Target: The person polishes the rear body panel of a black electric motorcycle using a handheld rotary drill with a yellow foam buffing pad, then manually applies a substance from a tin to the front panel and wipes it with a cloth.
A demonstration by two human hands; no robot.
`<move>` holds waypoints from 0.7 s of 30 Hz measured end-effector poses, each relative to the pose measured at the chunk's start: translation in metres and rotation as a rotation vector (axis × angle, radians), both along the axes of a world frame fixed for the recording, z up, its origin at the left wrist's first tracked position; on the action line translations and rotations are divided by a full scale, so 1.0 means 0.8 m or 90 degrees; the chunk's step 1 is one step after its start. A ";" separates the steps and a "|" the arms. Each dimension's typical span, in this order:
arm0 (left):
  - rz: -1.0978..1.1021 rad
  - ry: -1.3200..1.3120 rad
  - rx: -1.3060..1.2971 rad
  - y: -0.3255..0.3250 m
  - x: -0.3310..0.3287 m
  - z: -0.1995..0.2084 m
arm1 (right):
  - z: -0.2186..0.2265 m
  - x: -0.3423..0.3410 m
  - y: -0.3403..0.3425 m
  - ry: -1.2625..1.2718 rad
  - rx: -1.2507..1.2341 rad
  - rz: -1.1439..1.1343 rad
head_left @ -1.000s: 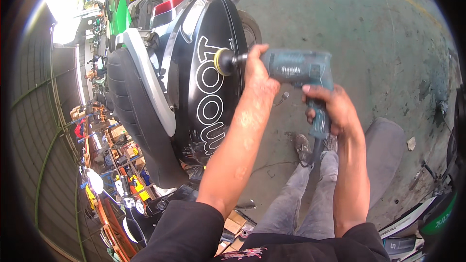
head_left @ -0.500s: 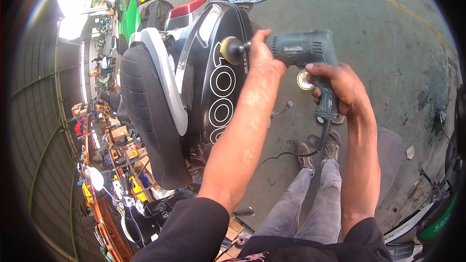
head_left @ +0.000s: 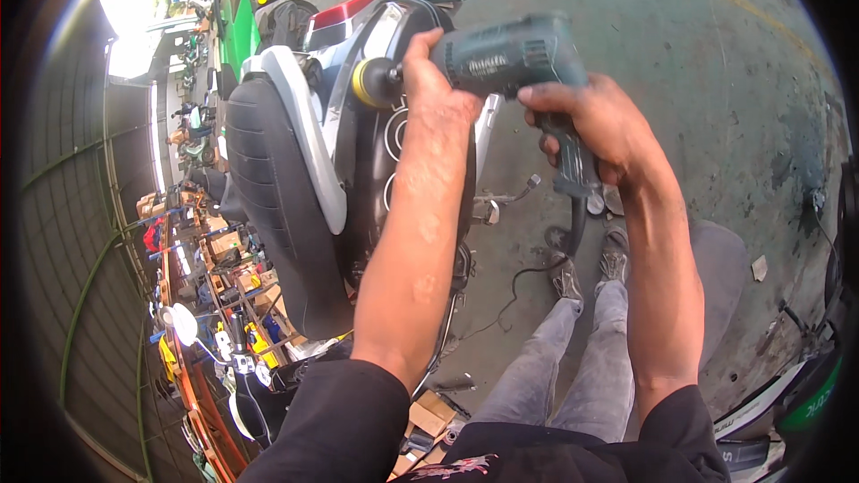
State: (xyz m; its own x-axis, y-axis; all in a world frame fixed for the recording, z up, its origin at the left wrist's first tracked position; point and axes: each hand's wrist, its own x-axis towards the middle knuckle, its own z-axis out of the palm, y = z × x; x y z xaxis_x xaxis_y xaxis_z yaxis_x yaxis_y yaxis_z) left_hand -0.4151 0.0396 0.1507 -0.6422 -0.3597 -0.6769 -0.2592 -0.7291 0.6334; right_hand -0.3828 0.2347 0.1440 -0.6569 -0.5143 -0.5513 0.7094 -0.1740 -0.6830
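Observation:
I hold a dark teal power drill (head_left: 506, 58) in both hands, across the tail of a black motor scooter. My left hand (head_left: 431, 85) is closed around the drill's front end, just behind the chuck. Its pistol handle is wrapped by my right hand (head_left: 595, 121). On the drill's tip is a round polishing pad (head_left: 365, 82) with a yellow rim and black backing. The pad sits by the upper edge of the scooter's black side panel (head_left: 369, 156); whether it touches is unclear. My left forearm hides part of the panel's white-outlined rings.
A ribbed black seat (head_left: 277, 188), grey grab rail (head_left: 300, 116) and red tail light (head_left: 344, 12) lie left of the pad. The drill's cord (head_left: 577, 228) hangs toward my shoes. Cluttered shelves (head_left: 224, 259) stand at left, and a green-and-white vehicle part (head_left: 805, 402) at lower right.
Both hands have carried the drill left and slightly upward. The pad has shifted from the ringed face of the side panel to its upper edge, closer to the grab rail.

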 end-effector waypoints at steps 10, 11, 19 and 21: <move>0.048 -0.088 0.037 0.030 0.079 -0.074 | -0.022 0.076 0.023 -0.112 0.027 -0.053; 0.048 -0.095 0.038 0.031 0.086 -0.084 | -0.033 0.084 0.023 -0.128 0.023 -0.054; 0.053 -0.221 0.082 0.031 0.151 -0.171 | -0.109 0.147 0.026 -0.211 0.033 -0.067; 0.051 -0.221 0.074 0.024 0.155 -0.187 | -0.112 0.158 0.023 -0.225 0.023 -0.083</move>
State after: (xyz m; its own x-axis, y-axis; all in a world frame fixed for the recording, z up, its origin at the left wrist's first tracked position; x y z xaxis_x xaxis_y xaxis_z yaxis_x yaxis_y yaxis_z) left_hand -0.2908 0.0592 0.0013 -0.3396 -0.3072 -0.8890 -0.3836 -0.8178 0.4291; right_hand -0.2561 0.2532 0.0546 -0.4814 -0.4151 -0.7720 0.8760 -0.2582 -0.4074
